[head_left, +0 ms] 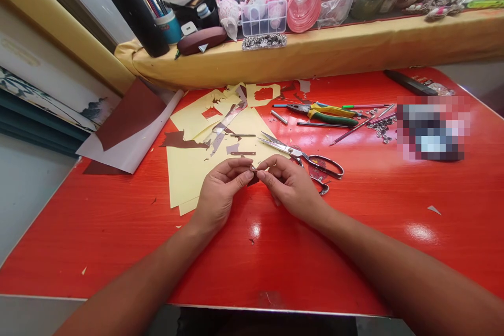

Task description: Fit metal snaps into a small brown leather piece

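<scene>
Over the red table, my left hand point(219, 191) and my right hand point(294, 185) meet, fingertips almost touching. Pinched between them is a small dark brown piece point(254, 178) with a tiny shiny metal bit at its upper edge. Fingers cover most of it, so its full shape is hidden. Just beyond lie a thin brown strip point(243, 154) and pale yellow sheets point(189, 168). Large scissors point(291, 151) rest slightly apart near my right hand, their handles to the right. Several brown offcuts point(183, 140) are scattered on the yellow sheets.
Pliers point(326, 114) lie behind the scissors among pens, with small metal rings point(384, 128) to the right. A folded brown sheet point(132, 113) stands at the left. A yellow-covered ledge point(315, 52) bounds the back, bearing a clear divided box point(263, 18) and jars.
</scene>
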`<act>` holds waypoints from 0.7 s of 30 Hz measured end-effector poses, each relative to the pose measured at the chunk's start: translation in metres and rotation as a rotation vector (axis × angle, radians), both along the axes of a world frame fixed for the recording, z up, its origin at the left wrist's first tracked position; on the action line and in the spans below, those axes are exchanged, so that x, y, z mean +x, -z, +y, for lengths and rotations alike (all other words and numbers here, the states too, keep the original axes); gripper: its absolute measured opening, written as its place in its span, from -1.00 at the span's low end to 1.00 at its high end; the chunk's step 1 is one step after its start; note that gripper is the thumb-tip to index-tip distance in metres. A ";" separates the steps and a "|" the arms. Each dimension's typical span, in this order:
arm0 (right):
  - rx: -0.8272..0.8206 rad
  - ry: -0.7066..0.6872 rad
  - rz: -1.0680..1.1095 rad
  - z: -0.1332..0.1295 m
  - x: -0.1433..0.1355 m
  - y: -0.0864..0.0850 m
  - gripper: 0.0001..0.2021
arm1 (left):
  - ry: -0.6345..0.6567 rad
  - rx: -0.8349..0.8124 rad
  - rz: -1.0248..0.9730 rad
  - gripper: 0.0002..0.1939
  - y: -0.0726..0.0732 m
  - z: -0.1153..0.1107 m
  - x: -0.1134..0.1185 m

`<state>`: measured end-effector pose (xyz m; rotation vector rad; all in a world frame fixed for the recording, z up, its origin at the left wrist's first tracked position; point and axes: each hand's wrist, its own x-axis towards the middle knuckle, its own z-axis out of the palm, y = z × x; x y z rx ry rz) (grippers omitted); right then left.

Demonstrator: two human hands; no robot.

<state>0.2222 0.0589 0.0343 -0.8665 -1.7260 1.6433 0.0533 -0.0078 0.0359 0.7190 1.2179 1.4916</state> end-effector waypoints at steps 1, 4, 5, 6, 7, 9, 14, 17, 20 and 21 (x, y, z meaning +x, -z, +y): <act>-0.007 -0.002 0.005 0.000 0.000 -0.001 -0.76 | 0.001 0.004 0.015 -0.76 0.000 0.000 0.000; -0.040 -0.007 0.020 0.001 0.000 -0.002 -0.74 | 0.009 0.008 0.043 -0.76 0.002 -0.001 -0.001; -0.052 -0.012 0.026 0.001 0.000 -0.002 -0.74 | 0.013 0.007 0.048 -0.75 0.002 -0.001 -0.001; -0.064 -0.017 0.031 0.002 0.000 -0.003 -0.74 | 0.016 0.007 0.051 -0.75 0.002 -0.001 -0.001; -0.074 -0.023 0.037 0.002 0.001 -0.003 -0.74 | 0.017 0.007 0.052 -0.75 0.002 -0.001 -0.001; -0.089 -0.036 0.044 0.003 0.001 -0.004 -0.73 | 0.017 0.007 0.053 -0.75 0.002 -0.001 -0.001; -0.102 -0.046 0.049 0.004 0.002 -0.005 -0.72 | 0.011 -0.012 0.047 -0.73 0.000 0.000 -0.001; -0.104 -0.052 0.050 0.005 0.002 -0.006 -0.72 | 0.009 -0.022 0.041 -0.72 0.000 0.000 -0.001; -0.106 -0.054 0.053 0.004 0.002 -0.006 -0.72 | 0.010 -0.026 0.032 -0.72 0.001 0.000 -0.002; -0.106 -0.051 0.051 0.004 0.002 -0.006 -0.73 | 0.013 -0.028 0.032 -0.72 0.001 0.000 -0.002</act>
